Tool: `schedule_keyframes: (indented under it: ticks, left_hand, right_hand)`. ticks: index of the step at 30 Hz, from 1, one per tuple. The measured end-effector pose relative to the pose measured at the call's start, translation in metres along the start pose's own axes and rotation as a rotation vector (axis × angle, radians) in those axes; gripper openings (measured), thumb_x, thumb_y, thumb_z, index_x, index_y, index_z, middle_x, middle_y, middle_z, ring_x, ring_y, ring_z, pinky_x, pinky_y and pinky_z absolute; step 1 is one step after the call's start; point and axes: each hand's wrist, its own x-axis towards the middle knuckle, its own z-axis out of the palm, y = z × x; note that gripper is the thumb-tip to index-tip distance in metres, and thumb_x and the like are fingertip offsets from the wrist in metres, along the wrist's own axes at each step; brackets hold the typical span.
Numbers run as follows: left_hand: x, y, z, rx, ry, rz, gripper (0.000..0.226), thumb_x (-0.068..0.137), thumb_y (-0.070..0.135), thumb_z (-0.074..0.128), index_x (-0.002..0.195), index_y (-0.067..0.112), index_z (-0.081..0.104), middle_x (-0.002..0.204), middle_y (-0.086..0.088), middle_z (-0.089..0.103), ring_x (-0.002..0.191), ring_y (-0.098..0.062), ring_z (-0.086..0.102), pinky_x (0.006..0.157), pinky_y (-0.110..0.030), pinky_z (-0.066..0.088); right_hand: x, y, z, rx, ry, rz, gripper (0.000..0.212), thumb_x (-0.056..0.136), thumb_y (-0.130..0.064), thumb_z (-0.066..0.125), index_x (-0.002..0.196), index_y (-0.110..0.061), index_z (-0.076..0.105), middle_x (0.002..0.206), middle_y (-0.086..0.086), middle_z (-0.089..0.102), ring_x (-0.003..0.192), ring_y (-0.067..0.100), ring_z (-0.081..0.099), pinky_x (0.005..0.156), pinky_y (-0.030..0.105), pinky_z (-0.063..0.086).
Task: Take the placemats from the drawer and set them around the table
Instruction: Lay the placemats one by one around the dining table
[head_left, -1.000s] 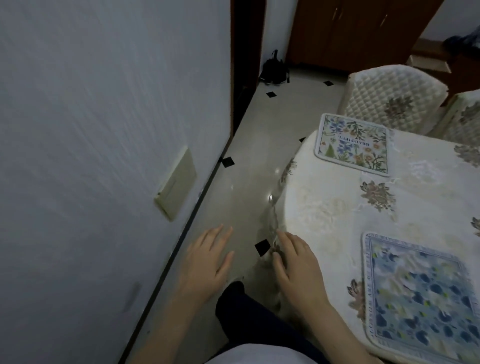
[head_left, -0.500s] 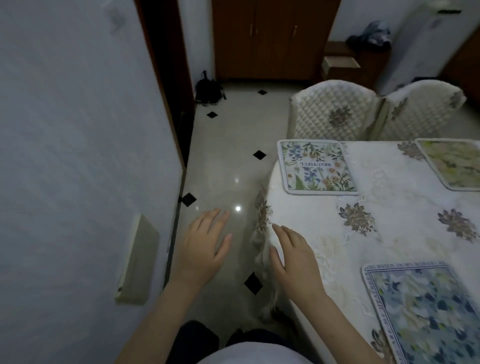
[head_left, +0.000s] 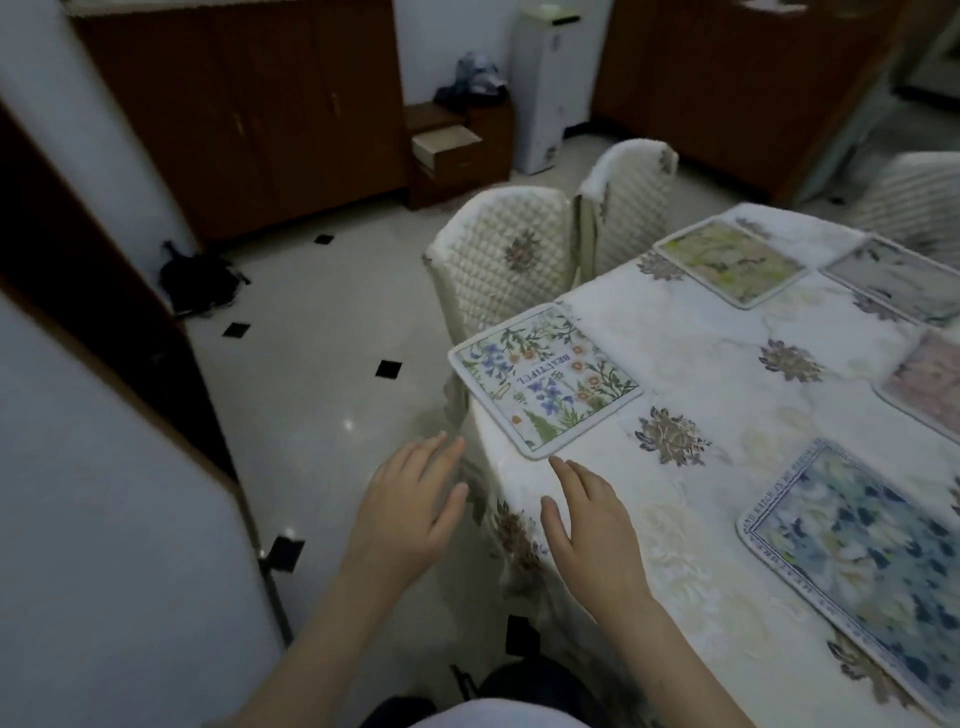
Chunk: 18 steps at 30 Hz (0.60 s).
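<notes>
As the view has swung up since 1 s ago, 5 mats now show on the cloth-covered bench; nearest the hands, the floral "BEAUTIFUL" fabric placemat. Left hand & right hand: grip slack, empty. Setting prob. near done.

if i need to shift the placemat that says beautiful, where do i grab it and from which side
Take the placemat by its near corner, coming in from the table's edge with the right hand, which is closest. It lies flat on the cloth, so a middle grip won't work; that corner sits near the edge, where fingers could likely slide under and pinch.
</notes>
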Motion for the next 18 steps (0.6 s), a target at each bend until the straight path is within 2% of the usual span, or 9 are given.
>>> schedule_keyframes:
  ticks: [5,8,11,16,18]
  left_hand:
    - [0.055,-0.033,-0.009,-0.03,-0.074,0.112,0.054,0.096,0.045,0.029,0.14,0.018,0.047,0.14,-0.001,0.049,0.129,-0.022,0.044,0.103,-0.043,0.04]
    - [0.085,-0.047,0.001,-0.082,-0.129,0.176,0.054,0.096,0.045,0.03,0.139,0.018,0.047,0.14,-0.001,0.05,0.129,-0.022,0.045,0.102,-0.044,0.041]
    - [0.119,-0.058,0.016,-0.112,-0.171,0.238,0.053,0.095,0.043,0.032,0.138,0.017,0.05,0.138,-0.002,0.051,0.128,-0.021,0.045,0.102,-0.045,0.042]
    - [0.187,-0.067,0.036,-0.106,-0.21,0.308,0.05,0.095,0.041,0.034,0.136,0.019,0.052,0.133,0.001,0.055,0.123,-0.015,0.045,0.099,-0.031,0.037]
    - [0.215,-0.068,0.042,-0.099,-0.235,0.345,0.049,0.096,0.041,0.034,0.136,0.019,0.052,0.131,0.001,0.056,0.122,-0.014,0.045,0.099,-0.031,0.037]
  right_hand:
    - [0.027,-0.024,0.01,-0.025,0.087,0.153,0.055,0.095,-0.042,0.027,0.143,-0.018,0.042,0.139,0.0,0.05,0.127,0.016,0.044,0.104,0.032,0.038]
    - [0.044,-0.025,0.015,-0.022,0.119,0.241,0.051,0.096,-0.037,0.033,0.142,-0.017,0.043,0.139,0.0,0.05,0.128,0.017,0.044,0.105,0.03,0.036]
    - [0.068,-0.019,0.022,-0.037,0.131,0.318,0.052,0.096,-0.039,0.03,0.142,-0.018,0.043,0.141,-0.001,0.049,0.13,0.015,0.043,0.106,0.029,0.034]
    - [0.125,0.002,0.03,-0.008,0.137,0.397,0.053,0.096,-0.041,0.03,0.144,-0.021,0.04,0.144,-0.004,0.045,0.132,0.013,0.039,0.108,0.028,0.032]
    - [0.148,0.012,0.03,0.002,0.154,0.428,0.05,0.098,-0.039,0.033,0.144,-0.02,0.039,0.145,-0.003,0.044,0.133,0.014,0.038,0.109,0.03,0.032]
